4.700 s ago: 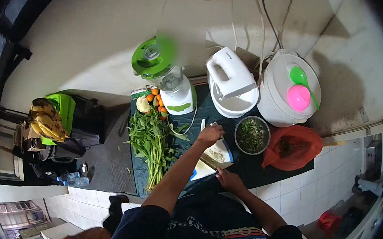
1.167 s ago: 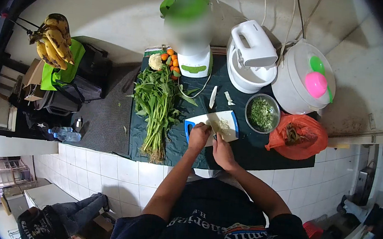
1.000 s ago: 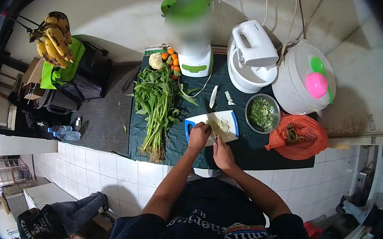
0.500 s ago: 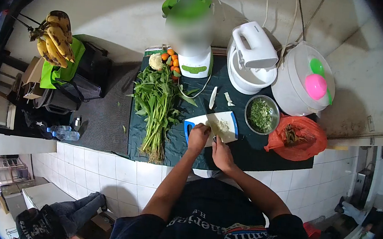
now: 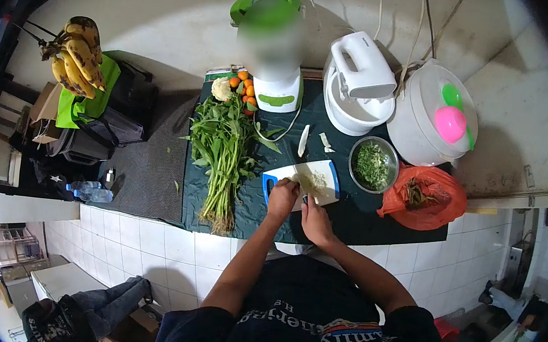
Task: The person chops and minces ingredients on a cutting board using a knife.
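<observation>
A white cutting board with blue ends [image 5: 332, 170] lies on the dark green cloth, with finely chopped pale bits [image 5: 314, 183] on it. My right hand [image 5: 315, 218] is closed around the handle of a knife [image 5: 301, 181], whose blade rests over the board. Beside it, my left hand [image 5: 283, 195] is closed at the board's left part, its fingers pinched near the blade; what they hold is too small to tell. Behind the board lie a long white piece [image 5: 303, 141] and smaller white pieces [image 5: 326, 142]. A metal bowl of chopped greens [image 5: 373, 165] stands to the right.
Leafy greens [image 5: 223, 159], cauliflower [image 5: 222, 88], tomatoes [image 5: 250, 91] and a blender [image 5: 278, 91] are at left. Behind stand a stand mixer [image 5: 362, 80] and white tub [image 5: 417, 119]; a red bag [image 5: 424, 197] lies right. Bananas [image 5: 78, 56] hang far left. Another person [image 5: 86, 308] is lower left.
Since the oldest frame the view has shifted, and my left hand has moved from the board's far side to its near left part. White pieces now show behind the board. Recent frames differ little.
</observation>
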The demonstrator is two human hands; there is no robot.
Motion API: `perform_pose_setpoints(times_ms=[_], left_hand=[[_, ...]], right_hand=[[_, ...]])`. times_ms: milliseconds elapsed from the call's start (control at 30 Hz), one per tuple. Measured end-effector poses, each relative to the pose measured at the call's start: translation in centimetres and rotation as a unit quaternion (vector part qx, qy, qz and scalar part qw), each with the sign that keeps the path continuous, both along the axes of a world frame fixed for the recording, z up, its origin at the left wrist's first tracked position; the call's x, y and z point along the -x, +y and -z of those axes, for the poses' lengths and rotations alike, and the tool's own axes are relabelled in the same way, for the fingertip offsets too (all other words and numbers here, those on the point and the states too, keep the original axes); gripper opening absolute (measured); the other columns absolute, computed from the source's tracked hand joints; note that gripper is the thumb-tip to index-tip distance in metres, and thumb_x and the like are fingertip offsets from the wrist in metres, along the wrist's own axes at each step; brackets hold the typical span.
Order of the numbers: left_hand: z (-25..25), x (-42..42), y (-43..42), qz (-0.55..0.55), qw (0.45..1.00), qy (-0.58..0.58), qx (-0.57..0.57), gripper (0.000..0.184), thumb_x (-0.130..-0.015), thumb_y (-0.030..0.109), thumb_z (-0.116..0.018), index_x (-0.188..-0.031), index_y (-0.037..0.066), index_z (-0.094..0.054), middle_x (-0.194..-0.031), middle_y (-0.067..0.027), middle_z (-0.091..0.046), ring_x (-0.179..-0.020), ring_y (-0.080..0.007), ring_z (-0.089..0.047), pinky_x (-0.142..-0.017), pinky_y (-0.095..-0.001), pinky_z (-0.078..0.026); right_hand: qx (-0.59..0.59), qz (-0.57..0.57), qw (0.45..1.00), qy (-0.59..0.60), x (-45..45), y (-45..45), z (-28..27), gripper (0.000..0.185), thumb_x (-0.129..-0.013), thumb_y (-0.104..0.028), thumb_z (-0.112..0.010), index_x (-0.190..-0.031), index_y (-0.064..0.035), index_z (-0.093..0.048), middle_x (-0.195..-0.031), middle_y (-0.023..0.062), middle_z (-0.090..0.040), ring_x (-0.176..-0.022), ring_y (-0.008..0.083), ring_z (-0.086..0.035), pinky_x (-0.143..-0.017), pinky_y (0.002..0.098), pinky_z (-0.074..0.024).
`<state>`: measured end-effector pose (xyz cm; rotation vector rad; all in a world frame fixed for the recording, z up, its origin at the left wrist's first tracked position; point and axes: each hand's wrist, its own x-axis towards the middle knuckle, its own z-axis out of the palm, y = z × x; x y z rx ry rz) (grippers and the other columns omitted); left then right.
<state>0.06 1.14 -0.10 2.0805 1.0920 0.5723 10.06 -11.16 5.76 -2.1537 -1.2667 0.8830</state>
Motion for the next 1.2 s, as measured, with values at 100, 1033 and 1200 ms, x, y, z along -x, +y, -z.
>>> perform_pose_setpoints(times_ms=[100, 1033, 1200], left_hand=[[-0.2, 0.0, 0.1, -0.004, 1.0, -0.002, 0.002, 0.015, -0.082, 0.008, -0.074, -0.095, 0.0, -0.076, -0.094, -0.0211, -0.071, -0.086, -0.0407, -0.069, -0.078, -0.0482, -0.056], [0.2, 0.1, 0.0, -0.024, 0.999, -0.012, 0.02, 0.014, -0.086, 0.013, -0.071, -0.093, 0.001, -0.073, -0.093, -0.0209, -0.068, -0.089, -0.0422, -0.068, -0.079, -0.0509, -0.055], [-0.2, 0.0, 0.0, -0.016, 1.0, 0.009, 0.02, 0.012, -0.087, 0.012, -0.07, -0.089, 0.0, -0.072, -0.093, -0.0209, -0.068, -0.088, -0.0427, -0.067, -0.079, -0.0507, -0.055]], right_hand=[[-0.018, 0.011, 1.0, -0.008, 0.6, -0.7, 1.3, 0.046, -0.106, -0.021, -0.049, -0.141, 0.0088, -0.047, -0.098, 0.0347, -0.069, -0.093, 0.0522, -0.067, -0.084, 0.057, -0.0531], [-0.039, -0.011, 0.999, -0.004, -0.5, 1.8, 1.0, 0.051, -0.106, -0.022, -0.048, -0.145, 0.0095, -0.04, -0.096, 0.0346, -0.069, -0.088, 0.0527, -0.068, -0.078, 0.0574, -0.0544], [-0.04, 0.009, 0.999, -0.006, 0.8, 0.1, 1.5, 0.044, -0.106, -0.021, -0.049, -0.139, 0.0079, -0.047, -0.094, 0.0339, -0.069, -0.09, 0.0535, -0.066, -0.079, 0.0589, -0.0526]])
